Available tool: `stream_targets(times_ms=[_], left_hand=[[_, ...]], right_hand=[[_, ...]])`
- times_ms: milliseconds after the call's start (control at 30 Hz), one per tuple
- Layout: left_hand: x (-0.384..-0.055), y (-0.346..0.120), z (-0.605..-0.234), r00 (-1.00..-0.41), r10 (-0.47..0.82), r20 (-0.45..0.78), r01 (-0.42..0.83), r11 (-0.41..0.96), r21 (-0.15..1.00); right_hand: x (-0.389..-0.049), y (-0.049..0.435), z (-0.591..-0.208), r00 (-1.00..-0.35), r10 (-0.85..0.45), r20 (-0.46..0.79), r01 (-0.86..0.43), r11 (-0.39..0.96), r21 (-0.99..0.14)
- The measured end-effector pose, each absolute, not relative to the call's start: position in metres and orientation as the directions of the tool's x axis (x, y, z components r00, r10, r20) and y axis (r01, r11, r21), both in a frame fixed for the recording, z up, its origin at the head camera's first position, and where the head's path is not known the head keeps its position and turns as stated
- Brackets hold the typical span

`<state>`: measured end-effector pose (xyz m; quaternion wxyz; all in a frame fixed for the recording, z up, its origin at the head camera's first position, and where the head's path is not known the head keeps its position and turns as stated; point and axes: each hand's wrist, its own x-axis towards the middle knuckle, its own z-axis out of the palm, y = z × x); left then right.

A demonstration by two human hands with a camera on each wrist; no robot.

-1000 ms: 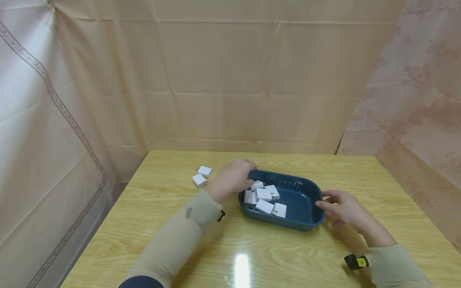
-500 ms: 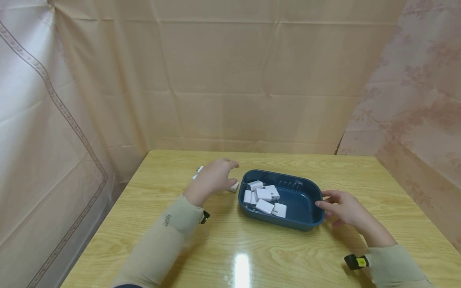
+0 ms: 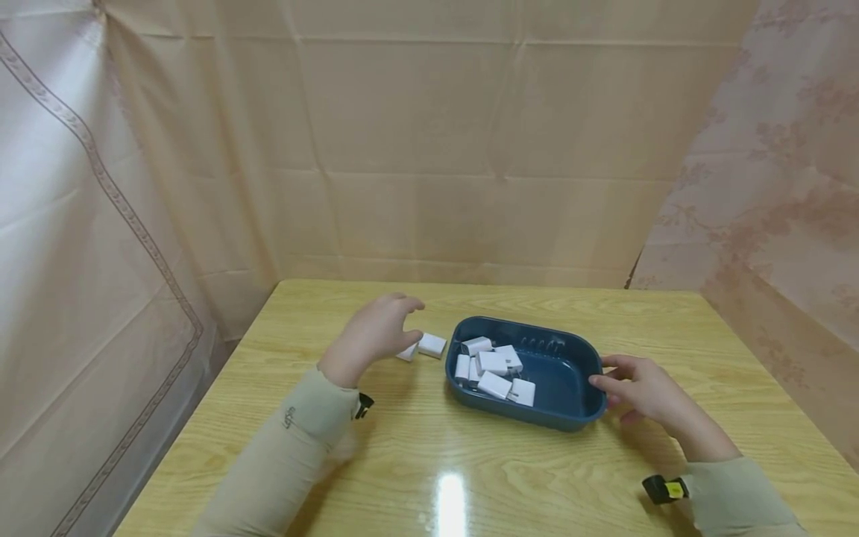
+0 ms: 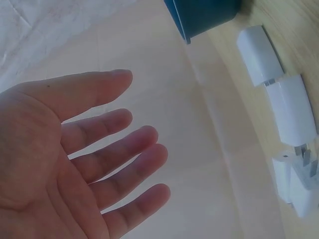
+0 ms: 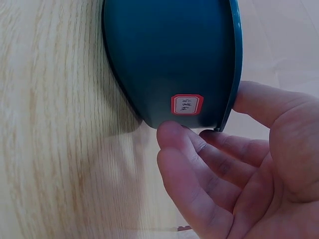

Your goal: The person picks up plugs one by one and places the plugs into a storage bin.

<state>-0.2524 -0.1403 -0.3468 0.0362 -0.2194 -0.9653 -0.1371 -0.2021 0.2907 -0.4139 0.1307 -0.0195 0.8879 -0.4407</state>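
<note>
A dark blue plastic basket (image 3: pixel 570 421) stands on the table, with several white charger plugs (image 3: pixel 493 363) piled in its left half. My right hand (image 3: pixel 640 391) holds the basket's right end, thumb at the rim and fingers against the outer wall. A red-bordered label (image 5: pixel 186 104) is stuck on that wall in the right wrist view. To the basket's left, my left hand (image 3: pixel 372 335) hovers with fingers apart and nothing in it. Near its fingertips lie loose white plugs (image 3: pixel 432 344), partly hidden by the hand; the left wrist view shows several plugs (image 4: pixel 293 109) in a row.
The wooden table (image 3: pixel 510 477) carries the basket and the plugs. A beige cloth (image 3: pixel 429 149) hangs behind its far edge. Patterned cloths hang at the left (image 3: pixel 87 283) and the right (image 3: pixel 785 186).
My left hand has drawn away from the basket's left end and moved left over the loose plugs, uncovering those near the basket. The right hand and basket have stayed in place.
</note>
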Motion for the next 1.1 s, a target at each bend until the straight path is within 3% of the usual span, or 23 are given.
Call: stream_targets(times_ms=[333, 833, 1100], left_hand=[[-0.251, -0.141, -0.361, -0.913, 0.384, 0.136, 0.407, 0.873, 0.269], [-0.262, -0.144, -0.393, -0.972, 0.222, 0.071, 0.233, 0.913, 0.335], [-0.269, -0.145, -0.405, -0.983, 0.173, 0.057, 0.182, 0.942, 0.282]], right_hand=[[-0.201, 0.290, -0.415, -0.967, -0.150, -0.207, 0.075, 0.607, -0.791], [-0.201, 0.289, -0.414, -0.965, -0.149, -0.214, 0.080, 0.614, -0.786], [-0.202, 0.290, -0.415, -0.966, -0.155, -0.204, 0.070, 0.607, -0.792]])
